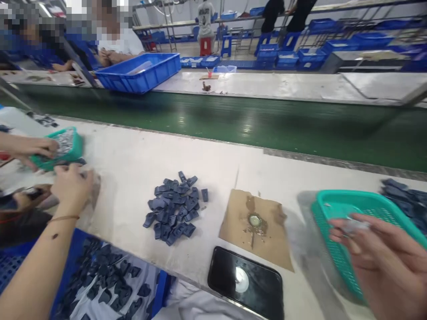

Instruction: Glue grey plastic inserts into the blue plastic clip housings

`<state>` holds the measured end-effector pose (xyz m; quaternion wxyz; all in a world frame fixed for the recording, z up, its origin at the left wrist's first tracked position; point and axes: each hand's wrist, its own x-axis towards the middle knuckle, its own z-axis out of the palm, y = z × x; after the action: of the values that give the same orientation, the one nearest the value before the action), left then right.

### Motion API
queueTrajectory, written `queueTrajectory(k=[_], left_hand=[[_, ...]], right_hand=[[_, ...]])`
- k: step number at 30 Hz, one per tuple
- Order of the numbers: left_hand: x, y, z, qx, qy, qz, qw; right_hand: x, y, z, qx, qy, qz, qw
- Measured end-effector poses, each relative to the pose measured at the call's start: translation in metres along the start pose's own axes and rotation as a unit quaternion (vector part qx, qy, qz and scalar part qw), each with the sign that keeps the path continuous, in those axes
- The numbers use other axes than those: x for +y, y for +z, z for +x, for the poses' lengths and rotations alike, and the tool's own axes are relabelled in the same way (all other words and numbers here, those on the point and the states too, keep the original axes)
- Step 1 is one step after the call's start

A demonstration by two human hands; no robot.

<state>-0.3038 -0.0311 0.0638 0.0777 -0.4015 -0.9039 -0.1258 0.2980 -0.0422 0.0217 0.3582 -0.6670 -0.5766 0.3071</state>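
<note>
My left hand [71, 189] reaches far to the left, beside a co-worker's hands. Its fingers are bent and closed, and what they hold, if anything, is hidden. On the right, my right hand [383, 258] pinches a small whitish, translucent piece [356, 225] over the green plastic basket [350, 195]. The piece is blurred. Between my hands lies a pile of small dark blue molded parts [173, 206]. Brown cardboard [256, 253] with wet stains carries a small round, shiny cap-like thing [255, 220].
A black phone [247, 284] lies at the table's front edge. A blue crate [106, 280] of dark parts stands below. At left, a co-worker's hand [43, 147] is in another green basket [77, 144]. A green conveyor belt [216, 118] runs behind, with a blue bin [143, 75] beyond.
</note>
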Motion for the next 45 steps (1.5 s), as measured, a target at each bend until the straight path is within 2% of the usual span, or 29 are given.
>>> queueTrajectory(k=[2,4,7,10,13,17,20,23,26,29,30,33,35,37,39,41,45], left_hand=[[0.027,0.0,-0.013,0.01,0.048,-0.03,0.998],[0.06,-0.001,-0.032,-0.003,0.122,-0.068,0.99],[0.114,-0.002,-0.068,-0.035,0.251,-0.13,0.959],[0.164,0.004,-0.096,-0.125,0.409,-0.158,0.89],[0.202,0.018,-0.109,-0.202,0.495,-0.115,0.837],[0.224,0.036,-0.109,-0.266,0.52,-0.042,0.811],[0.224,0.043,-0.104,-0.286,0.529,-0.043,0.798],[0.22,0.044,-0.101,-0.28,0.543,-0.061,0.79],[0.219,0.035,-0.108,-0.255,0.511,-0.096,0.815],[0.221,0.02,-0.129,-0.276,0.408,-0.225,0.841],[0.222,0.015,-0.138,-0.3,0.363,-0.286,0.834],[0.223,0.008,-0.169,-0.383,0.23,-0.428,0.785],[0.222,0.009,-0.187,-0.428,0.164,-0.472,0.753],[0.221,0.014,-0.203,-0.459,0.115,-0.496,0.728],[0.22,0.018,-0.214,-0.468,0.078,-0.507,0.72],[0.219,0.021,-0.223,-0.457,0.053,-0.512,0.726],[0.219,0.025,-0.23,-0.433,0.038,-0.544,0.717]], right_hand=[[-0.023,0.015,0.01,0.023,0.04,0.239,0.97],[-0.044,0.034,0.019,-0.029,0.064,0.344,0.936],[-0.061,0.058,0.029,-0.118,0.094,0.402,0.903],[-0.064,0.07,0.035,-0.172,0.118,0.429,0.879],[-0.059,0.072,0.04,-0.197,0.138,0.439,0.866],[-0.051,0.071,0.045,-0.211,0.136,0.445,0.86],[-0.044,0.07,0.048,-0.218,0.126,0.446,0.859],[-0.037,0.07,0.048,-0.216,0.125,0.433,0.866],[-0.032,0.069,0.048,-0.207,0.129,0.42,0.874],[-0.029,0.068,0.048,-0.185,0.131,0.423,0.877],[-0.028,0.067,0.049,-0.18,0.131,0.422,0.879],[-0.027,0.067,0.049,-0.196,0.131,0.408,0.882],[-0.027,0.067,0.048,-0.214,0.12,0.387,0.889],[-0.028,0.067,0.046,-0.21,0.098,0.35,0.908],[-0.029,0.069,0.044,-0.184,0.066,0.287,0.938],[-0.03,0.072,0.042,-0.158,0.032,0.223,0.961],[-0.029,0.075,0.042,-0.139,-0.022,0.154,0.978]])
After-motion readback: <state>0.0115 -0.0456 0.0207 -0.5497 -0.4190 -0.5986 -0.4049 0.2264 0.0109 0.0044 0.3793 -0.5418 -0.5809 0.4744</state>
